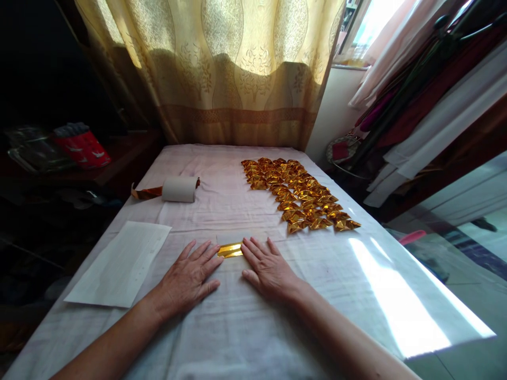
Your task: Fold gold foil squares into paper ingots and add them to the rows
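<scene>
Your left hand and right hand lie flat, palms down and fingers spread, on the cloth-covered table, forearms angling in from the near edge. Between them, fingertips press both ends of a folded gold foil strip; neither hand grips anything. Rows of folded gold pieces lie beyond your right hand, a white sheet left.

Backlit curtain, sun glare on table, dark left, edges warped
</scene>
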Demonstrator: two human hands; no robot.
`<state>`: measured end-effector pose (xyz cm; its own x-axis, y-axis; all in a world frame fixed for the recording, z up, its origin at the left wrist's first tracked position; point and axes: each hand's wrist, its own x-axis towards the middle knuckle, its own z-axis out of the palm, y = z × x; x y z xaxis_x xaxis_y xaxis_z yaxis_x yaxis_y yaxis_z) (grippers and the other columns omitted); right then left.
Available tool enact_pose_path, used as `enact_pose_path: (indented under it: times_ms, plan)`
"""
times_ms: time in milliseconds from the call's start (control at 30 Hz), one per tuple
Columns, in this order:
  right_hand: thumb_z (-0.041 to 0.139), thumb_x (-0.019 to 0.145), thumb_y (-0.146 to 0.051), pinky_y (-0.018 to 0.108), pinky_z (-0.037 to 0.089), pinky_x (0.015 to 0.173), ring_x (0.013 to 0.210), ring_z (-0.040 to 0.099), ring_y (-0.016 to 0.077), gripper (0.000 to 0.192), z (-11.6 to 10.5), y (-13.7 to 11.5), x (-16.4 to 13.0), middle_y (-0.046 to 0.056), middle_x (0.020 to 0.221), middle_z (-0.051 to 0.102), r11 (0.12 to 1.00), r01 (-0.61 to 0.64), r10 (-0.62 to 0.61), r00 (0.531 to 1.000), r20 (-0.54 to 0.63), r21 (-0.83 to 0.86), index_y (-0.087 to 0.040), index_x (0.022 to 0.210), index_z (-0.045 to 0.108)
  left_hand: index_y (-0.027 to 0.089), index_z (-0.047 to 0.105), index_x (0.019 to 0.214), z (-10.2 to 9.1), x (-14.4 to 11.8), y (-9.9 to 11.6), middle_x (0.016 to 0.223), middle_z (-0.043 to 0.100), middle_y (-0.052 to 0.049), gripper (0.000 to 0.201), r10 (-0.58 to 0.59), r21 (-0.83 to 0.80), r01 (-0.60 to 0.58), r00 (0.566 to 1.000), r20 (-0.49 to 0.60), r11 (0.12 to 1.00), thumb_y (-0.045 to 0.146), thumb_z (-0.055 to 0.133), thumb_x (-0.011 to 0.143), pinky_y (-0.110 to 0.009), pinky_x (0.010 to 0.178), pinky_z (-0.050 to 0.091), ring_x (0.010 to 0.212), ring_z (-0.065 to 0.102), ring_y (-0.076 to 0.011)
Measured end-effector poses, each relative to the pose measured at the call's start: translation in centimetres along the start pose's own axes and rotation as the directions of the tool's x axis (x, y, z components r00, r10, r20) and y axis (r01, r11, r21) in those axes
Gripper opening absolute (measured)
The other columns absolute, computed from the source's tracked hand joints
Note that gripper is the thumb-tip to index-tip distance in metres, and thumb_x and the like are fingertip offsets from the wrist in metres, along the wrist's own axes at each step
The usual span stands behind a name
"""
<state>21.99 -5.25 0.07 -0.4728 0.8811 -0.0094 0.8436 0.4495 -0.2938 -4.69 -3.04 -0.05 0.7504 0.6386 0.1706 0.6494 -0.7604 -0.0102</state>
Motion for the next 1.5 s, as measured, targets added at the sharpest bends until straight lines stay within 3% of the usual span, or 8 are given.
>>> enact_pose_path:
  times_ms: [200, 367, 533, 700, 900, 1100, 1267, 1500]
  plan:
    - [0.043, 0.100, -0.046, 0.059, 0.015, 0.120, 0.148, 0.025, 0.0289, 0.058, -0.6, 2.7, -1.5, 0.009, 0.159, 0.029, 0.995, -0.065, 0.064, 0.998, -0.011, -0.072, -0.022, 0.152, 0.035, 0.027, 0.055, 0.136, -0.4, 0.2, 0.4, 0.148, 0.051, -0.007, 0.047, -0.049, -0.004, 0.050, 0.996, 0.071, 0.999, 0.046, 0.052, 0.094, -0.052, 0.118, 0.018, 0.141, 0.040, -0.0276]
    - [0.046, 0.099, -0.041, 0.060, 0.019, 0.118, 0.148, 0.026, 0.0308, 0.060, -0.2, 2.6, -1.8, 0.016, 0.158, 0.029, 0.977, -0.181, 0.167, 0.978, -0.124, -0.117, -0.012, 0.150, 0.038, 0.026, 0.057, 0.134, -0.5, 0.8, 0.9, 0.146, 0.053, -0.008, 0.045, -0.063, 0.007, 0.063, 0.996, 0.062, 0.998, 0.046, 0.051, 0.095, -0.053, 0.116, 0.022, 0.138, 0.042, -0.0285]
    - [0.047, 0.098, -0.030, 0.052, 0.028, 0.118, 0.145, 0.034, 0.0266, 0.048, -0.2, 0.3, -0.7, 0.013, 0.154, 0.040, 0.995, 0.005, -0.031, 0.964, -0.266, -0.097, -0.018, 0.145, 0.047, 0.027, 0.060, 0.131, -0.3, 2.4, 2.2, 0.138, 0.060, -0.009, 0.042, -0.090, -0.001, 0.090, 0.996, -0.029, 0.996, 0.048, 0.047, 0.097, -0.055, 0.115, 0.024, 0.134, 0.047, -0.0289]
    - [0.050, 0.095, -0.018, 0.034, 0.049, 0.100, 0.118, 0.061, 0.0206, 0.032, -0.8, -0.7, 1.0, 0.010, 0.127, 0.067, 0.990, 0.140, -0.134, 0.954, -0.267, 0.000, -0.018, 0.123, 0.066, 0.028, 0.064, 0.125, 0.1, 3.1, 3.1, 0.131, 0.064, -0.006, 0.036, -0.071, -0.031, 0.069, 0.993, -0.097, 0.997, 0.045, 0.051, 0.096, -0.055, 0.114, 0.025, 0.127, 0.052, -0.0286]
    - [0.051, 0.094, -0.016, 0.035, 0.050, 0.096, 0.111, 0.063, 0.0202, 0.029, 0.3, -0.4, 1.3, 0.009, 0.120, 0.070, 0.991, 0.117, -0.086, 0.923, -0.375, 0.060, -0.021, 0.115, 0.070, 0.029, 0.064, 0.121, 0.0, 3.4, 2.6, 0.119, 0.069, -0.003, 0.028, -0.051, -0.035, 0.046, 0.983, -0.178, 0.998, 0.032, 0.055, 0.095, -0.051, 0.112, 0.030, 0.117, 0.057, -0.0240]
    - [0.056, 0.092, -0.017, 0.034, 0.049, 0.093, 0.106, 0.064, 0.0201, 0.023, -0.1, 0.0, 1.8, 0.006, 0.115, 0.071, 0.991, 0.111, -0.079, 0.941, -0.331, 0.080, -0.022, 0.107, 0.071, 0.024, 0.069, 0.098, -0.9, 5.6, 2.4, 0.087, 0.071, 0.000, 0.009, -0.022, 0.006, 0.023, 0.988, -0.154, 1.000, 0.025, 0.066, 0.089, -0.049, 0.108, 0.035, 0.087, 0.063, -0.0195]
    - [0.058, 0.090, -0.018, 0.035, 0.048, 0.093, 0.104, 0.063, 0.0202, 0.021, -0.6, 0.5, 2.1, 0.006, 0.115, 0.071, 0.981, 0.147, -0.100, 0.944, -0.314, 0.130, -0.022, 0.106, 0.071, 0.021, 0.067, 0.097, -0.8, 6.0, 2.4, 0.095, 0.070, -0.003, 0.008, 0.042, 0.079, -0.028, 0.983, -0.178, 0.996, 0.023, 0.063, 0.090, -0.047, 0.104, 0.039, 0.093, 0.062, -0.0207]
    - [0.059, 0.091, -0.020, 0.036, 0.046, 0.091, 0.106, 0.062, 0.0214, 0.019, 0.1, -0.1, 1.7, 0.005, 0.116, 0.071, 0.991, 0.065, -0.021, 0.938, -0.347, 0.116, -0.024, 0.107, 0.069, 0.021, 0.068, 0.096, 0.1, 5.7, 2.1, 0.083, 0.068, -0.002, 0.021, 0.048, 0.045, -0.039, 0.972, -0.229, 0.998, 0.026, 0.048, 0.099, -0.044, 0.098, 0.044, 0.082, 0.061, -0.0184]
